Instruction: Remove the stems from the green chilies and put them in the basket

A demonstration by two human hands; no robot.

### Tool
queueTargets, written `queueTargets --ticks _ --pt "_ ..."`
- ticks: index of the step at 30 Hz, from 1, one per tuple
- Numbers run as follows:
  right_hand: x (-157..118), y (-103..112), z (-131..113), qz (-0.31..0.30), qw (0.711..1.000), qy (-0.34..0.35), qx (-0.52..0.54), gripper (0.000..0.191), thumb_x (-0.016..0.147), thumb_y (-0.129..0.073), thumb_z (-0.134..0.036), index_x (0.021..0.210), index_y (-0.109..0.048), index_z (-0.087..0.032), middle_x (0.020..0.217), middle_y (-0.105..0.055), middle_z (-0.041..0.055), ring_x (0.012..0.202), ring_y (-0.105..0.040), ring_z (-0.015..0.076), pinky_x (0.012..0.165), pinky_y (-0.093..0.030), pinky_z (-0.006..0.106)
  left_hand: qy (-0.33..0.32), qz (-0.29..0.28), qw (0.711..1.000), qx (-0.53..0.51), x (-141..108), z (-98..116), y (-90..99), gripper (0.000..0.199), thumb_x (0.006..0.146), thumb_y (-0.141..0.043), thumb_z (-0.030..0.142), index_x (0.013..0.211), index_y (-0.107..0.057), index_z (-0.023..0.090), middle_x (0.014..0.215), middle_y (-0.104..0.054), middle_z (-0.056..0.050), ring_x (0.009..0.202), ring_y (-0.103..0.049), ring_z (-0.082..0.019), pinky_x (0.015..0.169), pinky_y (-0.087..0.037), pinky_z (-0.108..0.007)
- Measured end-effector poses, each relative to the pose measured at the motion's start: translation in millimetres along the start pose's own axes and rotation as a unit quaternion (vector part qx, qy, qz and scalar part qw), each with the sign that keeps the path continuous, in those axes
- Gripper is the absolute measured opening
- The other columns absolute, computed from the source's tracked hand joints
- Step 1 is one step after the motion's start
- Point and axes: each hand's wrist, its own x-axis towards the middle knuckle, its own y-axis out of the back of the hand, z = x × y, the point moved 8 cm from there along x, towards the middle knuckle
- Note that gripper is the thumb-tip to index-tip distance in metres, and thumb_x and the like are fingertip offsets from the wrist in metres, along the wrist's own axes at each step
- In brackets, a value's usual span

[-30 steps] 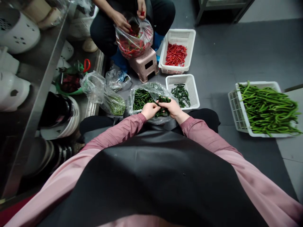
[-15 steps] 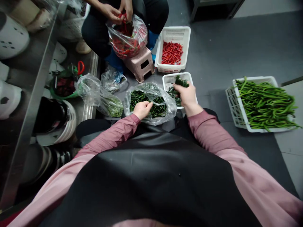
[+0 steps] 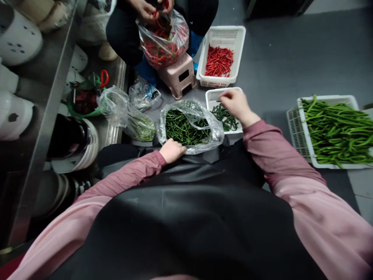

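My left hand (image 3: 173,151) is closed on the near left edge of a clear plastic bag (image 3: 217,136). Thin green chilies (image 3: 186,128) fill the bag, which sits in front of my lap. Above a small white basket (image 3: 210,95), my right hand (image 3: 236,104) hovers with curled fingers, and nothing shows sticking out of them. More green chilies (image 3: 224,116) lie in that basket, partly under my right hand. The basket stands close against the right side of the bag.
Across from me, a person's hands (image 3: 147,9) handle red chilies over a bag (image 3: 163,52) on a pink stool (image 3: 177,76). A white basket (image 3: 215,82) holds red chilies; another (image 3: 297,128) at right holds long green beans (image 3: 340,132). A metal shelf (image 3: 55,74) runs along the left.
The green bunch in my right hand is gone from its fingers, and more green chilies show in the small basket. My left hand has shifted down to the bag's near edge. The view has moved slightly.
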Motion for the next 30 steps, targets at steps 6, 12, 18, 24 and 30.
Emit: queueTargets --ticks 6,12,18,24,30 --pt "-103.4 -151.2 -4.9 -0.419 0.832 0.077 -0.355 0.023 0.079 -0.054 -0.006 0.091 -0.073 -0.006 0.092 -0.07 0.019 0.093 -0.067 0.0273 0.085 -0.05 0.036 -0.127 -0.053 0.987 -0.081 -1.7 27.7 -16.3 0.023 0.086 -0.049 0.025 0.089 -0.072 0.025 0.087 -0.069 -0.004 0.083 -0.062 -0.018 0.07 -0.037 -0.028" --pt "-107.1 -167.2 31.5 -0.394 0.793 0.044 -0.462 0.033 0.084 -0.045 -0.006 0.105 -0.07 -0.004 0.102 -0.067 0.026 0.101 -0.066 0.029 0.084 -0.05 0.036 -0.081 -0.098 0.972 -0.195 -6.6 23.4 -8.3 0.028 0.086 -0.05 0.037 0.093 -0.073 0.023 0.086 -0.069 -0.005 0.077 -0.062 -0.016 0.067 -0.04 -0.023" --pt "-110.2 -151.6 5.8 -0.381 0.778 0.04 -0.499 0.032 0.086 -0.044 -0.008 0.104 -0.07 -0.005 0.102 -0.068 0.0242 0.099 -0.066 0.0308 0.082 -0.051 0.036 0.067 0.047 0.959 -0.271 -1.6 -10.6 21.6 0.034 0.088 -0.047 0.036 0.104 -0.07 0.018 0.098 -0.067 -0.008 0.087 -0.061 -0.016 0.079 -0.044 -0.023" --pt "-102.7 -89.2 -32.2 -0.267 0.831 0.051 -0.485 0.031 0.087 -0.043 -0.01 0.1 -0.071 -0.007 0.099 -0.067 0.0225 0.093 -0.066 0.0302 0.077 -0.05 0.035 0.147 0.056 0.91 -0.384 24.5 -21.5 16.8 0.02 0.082 -0.054 0.028 0.09 -0.069 0.017 0.082 -0.07 -0.002 0.073 -0.062 -0.014 0.072 -0.046 -0.023" --pt "-103.5 -85.0 -27.0 -0.245 0.881 0.059 -0.401 0.027 0.086 -0.053 -0.026 0.105 -0.069 -0.015 0.103 -0.067 0.0141 0.096 -0.063 0.0256 0.082 -0.046 0.031 0.218 0.12 0.931 -0.268 30.2 -25.1 29.7 0.038 0.086 -0.05 0.051 0.091 -0.063 0.016 0.082 -0.066 -0.007 0.074 -0.062 -0.018 0.067 -0.043 -0.027"
